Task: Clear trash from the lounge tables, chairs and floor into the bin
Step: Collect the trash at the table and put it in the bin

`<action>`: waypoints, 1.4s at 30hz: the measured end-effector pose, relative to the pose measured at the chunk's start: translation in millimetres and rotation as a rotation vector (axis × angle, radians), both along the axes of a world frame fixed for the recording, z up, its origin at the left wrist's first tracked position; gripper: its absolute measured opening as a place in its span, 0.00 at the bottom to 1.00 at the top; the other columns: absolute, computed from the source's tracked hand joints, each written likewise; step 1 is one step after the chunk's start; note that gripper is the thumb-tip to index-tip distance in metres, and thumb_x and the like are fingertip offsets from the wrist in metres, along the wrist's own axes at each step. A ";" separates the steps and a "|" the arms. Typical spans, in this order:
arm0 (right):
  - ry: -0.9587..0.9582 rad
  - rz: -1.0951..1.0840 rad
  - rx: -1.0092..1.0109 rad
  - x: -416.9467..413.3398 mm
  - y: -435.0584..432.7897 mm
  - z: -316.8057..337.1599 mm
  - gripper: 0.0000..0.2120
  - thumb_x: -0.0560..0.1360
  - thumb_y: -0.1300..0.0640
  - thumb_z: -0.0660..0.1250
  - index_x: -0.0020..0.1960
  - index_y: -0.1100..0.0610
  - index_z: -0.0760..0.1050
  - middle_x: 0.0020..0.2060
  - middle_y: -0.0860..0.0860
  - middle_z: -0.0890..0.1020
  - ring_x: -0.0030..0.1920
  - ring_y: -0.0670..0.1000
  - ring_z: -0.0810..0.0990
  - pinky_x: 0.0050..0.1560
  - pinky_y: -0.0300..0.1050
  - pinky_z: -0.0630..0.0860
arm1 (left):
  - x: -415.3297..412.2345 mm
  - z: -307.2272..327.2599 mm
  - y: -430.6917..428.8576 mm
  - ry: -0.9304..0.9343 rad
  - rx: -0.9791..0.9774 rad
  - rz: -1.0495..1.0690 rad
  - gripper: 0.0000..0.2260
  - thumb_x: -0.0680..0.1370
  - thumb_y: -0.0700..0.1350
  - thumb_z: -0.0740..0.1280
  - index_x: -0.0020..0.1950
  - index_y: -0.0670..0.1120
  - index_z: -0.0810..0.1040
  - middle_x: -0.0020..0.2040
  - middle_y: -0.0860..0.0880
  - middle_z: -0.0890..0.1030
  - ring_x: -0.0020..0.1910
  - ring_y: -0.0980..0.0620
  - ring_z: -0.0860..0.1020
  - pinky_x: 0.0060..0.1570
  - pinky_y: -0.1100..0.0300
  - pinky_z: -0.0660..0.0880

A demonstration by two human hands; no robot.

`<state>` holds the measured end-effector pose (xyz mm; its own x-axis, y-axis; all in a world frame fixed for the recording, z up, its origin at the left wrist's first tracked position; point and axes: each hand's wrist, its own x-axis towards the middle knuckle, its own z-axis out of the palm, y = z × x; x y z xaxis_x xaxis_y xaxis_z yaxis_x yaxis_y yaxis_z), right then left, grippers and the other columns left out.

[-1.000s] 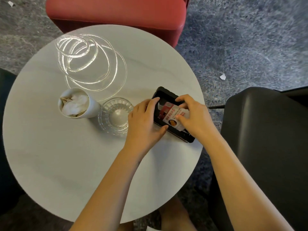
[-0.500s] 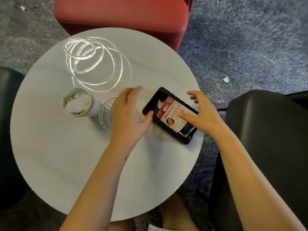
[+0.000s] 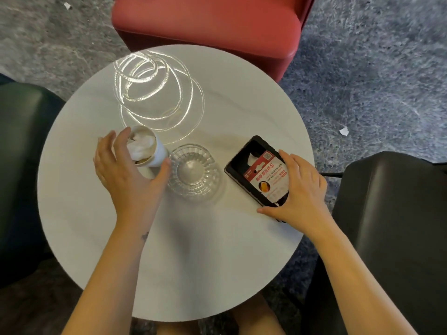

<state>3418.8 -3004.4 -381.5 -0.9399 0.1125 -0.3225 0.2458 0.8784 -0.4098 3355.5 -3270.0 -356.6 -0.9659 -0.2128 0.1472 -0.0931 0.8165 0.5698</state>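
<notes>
The left hand (image 3: 128,175) is cupped round a white paper cup (image 3: 158,157) in the left half of the round white table (image 3: 193,262). Its fingers curl over the cup's left and far sides, and the thumb lies against the cup's right side. The cup tilts slightly, its mouth toward the camera, and is stuffed with crumpled white tissue (image 3: 140,146). The palm sits on the cup's near side, so the cup shows just beyond it, between fingers and thumb.

Just right of the thumb, near the table's middle, stands a ribbed glass ashtray (image 3: 193,172), close beside the cup.

The right hand (image 3: 302,187) lies spread over a black tray (image 3: 242,160) at the table's right edge. Its thumb stretches along the tray's near end and its fingers reach over the tray's right side. Whether it grips the tray or only rests on it cannot be told. A red and white printed packet (image 3: 266,175) lies in the tray, partly under the fingers.

Bright rings of reflected light (image 3: 154,93) mark the far left of the tabletop.

A red seat (image 3: 210,20) stands at the far edge, with 1 dark chair (image 3: 399,226) on the right and another (image 3: 19,141) on the left. On the grey carpet (image 3: 375,68), 1 white paper scrap (image 3: 344,131) lies beyond the right edge and a 2nd scrap (image 3: 67,6) lies at far left.
</notes>
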 end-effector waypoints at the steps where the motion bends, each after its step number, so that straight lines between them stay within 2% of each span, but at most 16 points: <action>1: 0.009 0.017 0.032 0.6 -2.8 -2.2 0.58 0.56 0.34 0.75 0.75 0.47 0.47 0.72 0.52 0.57 0.72 0.56 0.54 0.70 0.58 0.50 | 0.8 -1.8 0.2 -0.011 0.011 0.015 0.34 0.68 0.48 0.75 0.69 0.44 0.65 0.70 0.41 0.63 0.71 0.40 0.59 0.68 0.40 0.58; 5: 0.012 0.055 0.116 2.6 -9.4 -9.9 0.58 0.57 0.35 0.74 0.76 0.47 0.44 0.73 0.53 0.57 0.72 0.57 0.55 0.70 0.58 0.52 | 2.0 -7.8 0.0 -0.024 0.045 0.055 0.34 0.67 0.48 0.75 0.70 0.44 0.64 0.70 0.42 0.64 0.70 0.42 0.60 0.67 0.42 0.60; 11: 0.064 0.044 0.134 2.7 -10.6 -16.4 0.52 0.60 0.39 0.73 0.75 0.49 0.48 0.69 0.54 0.62 0.66 0.57 0.63 0.66 0.54 0.58 | -2.3 -14.6 -2.9 0.001 0.096 0.069 0.34 0.67 0.47 0.74 0.70 0.45 0.63 0.69 0.44 0.63 0.69 0.45 0.61 0.65 0.44 0.64; 14: 0.079 0.023 0.122 2.7 -12.5 -17.1 0.51 0.61 0.39 0.72 0.75 0.49 0.49 0.68 0.54 0.63 0.65 0.57 0.64 0.64 0.54 0.60 | -7.0 -17.3 -4.5 0.003 0.136 0.059 0.37 0.67 0.48 0.75 0.71 0.48 0.60 0.69 0.47 0.62 0.69 0.48 0.63 0.62 0.52 0.68; 18: 0.082 -0.016 0.106 3.9 -16.3 -18.2 0.50 0.61 0.39 0.71 0.75 0.49 0.49 0.68 0.54 0.64 0.65 0.57 0.64 0.65 0.55 0.60 | -13.2 -20.9 -3.8 -0.032 0.142 0.075 0.40 0.68 0.50 0.75 0.73 0.51 0.57 0.70 0.47 0.60 0.67 0.52 0.65 0.54 0.61 0.67; 21: 0.083 -0.043 0.107 5.2 -20.2 -19.1 0.50 0.61 0.39 0.71 0.75 0.48 0.48 0.68 0.54 0.64 0.65 0.58 0.64 0.64 0.56 0.60 | -17.8 -22.1 -3.7 -0.050 0.177 0.131 0.38 0.68 0.51 0.74 0.73 0.52 0.58 0.70 0.49 0.63 0.66 0.55 0.65 0.54 0.63 0.65; 25: 0.097 -0.095 0.105 7.4 -23.8 -10.8 0.51 0.61 0.39 0.72 0.75 0.48 0.48 0.68 0.54 0.63 0.64 0.57 0.63 0.63 0.56 0.60 | -21.0 -15.7 -4.4 -0.070 0.205 0.117 0.37 0.69 0.50 0.74 0.72 0.52 0.59 0.67 0.48 0.66 0.64 0.52 0.67 0.53 0.63 0.64; 29: 0.119 -0.143 0.145 9.8 -28.2 20.0 0.52 0.60 0.38 0.72 0.75 0.48 0.48 0.67 0.53 0.64 0.62 0.57 0.65 0.61 0.57 0.61 | -21.1 16.8 -3.9 -0.047 0.189 -0.003 0.36 0.68 0.49 0.74 0.72 0.50 0.60 0.64 0.47 0.69 0.63 0.49 0.68 0.54 0.60 0.65; 34: 0.165 -0.236 0.190 10.4 -30.3 82.1 0.53 0.60 0.36 0.71 0.75 0.47 0.45 0.67 0.53 0.63 0.64 0.56 0.63 0.64 0.56 0.59 | -32.0 87.8 -2.0 0.043 0.226 -0.144 0.36 0.66 0.48 0.75 0.70 0.51 0.62 0.62 0.50 0.70 0.61 0.50 0.69 0.57 0.57 0.67; 38: 0.197 -0.325 0.217 10.3 -28.0 145.0 0.54 0.60 0.37 0.72 0.74 0.45 0.43 0.67 0.52 0.64 0.64 0.57 0.64 0.64 0.57 0.61 | -40.1 152.4 7.1 0.070 0.297 -0.291 0.37 0.65 0.48 0.75 0.70 0.54 0.62 0.58 0.56 0.69 0.56 0.57 0.67 0.54 0.61 0.63; 42: 0.236 -0.417 0.254 20.2 -16.4 211.5 0.54 0.60 0.37 0.72 0.74 0.45 0.42 0.66 0.54 0.65 0.63 0.59 0.65 0.62 0.57 0.62 | -37.2 215.6 24.0 0.101 0.334 -0.455 0.37 0.64 0.48 0.76 0.69 0.57 0.62 0.54 0.58 0.69 0.50 0.61 0.66 0.51 0.64 0.62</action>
<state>3439.0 -3020.8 -170.0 -0.8423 0.5386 -0.0218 0.5218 0.8045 -0.2839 3318.3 -3246.0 -141.0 -0.9558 0.1707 0.2394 0.2940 0.5358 0.7915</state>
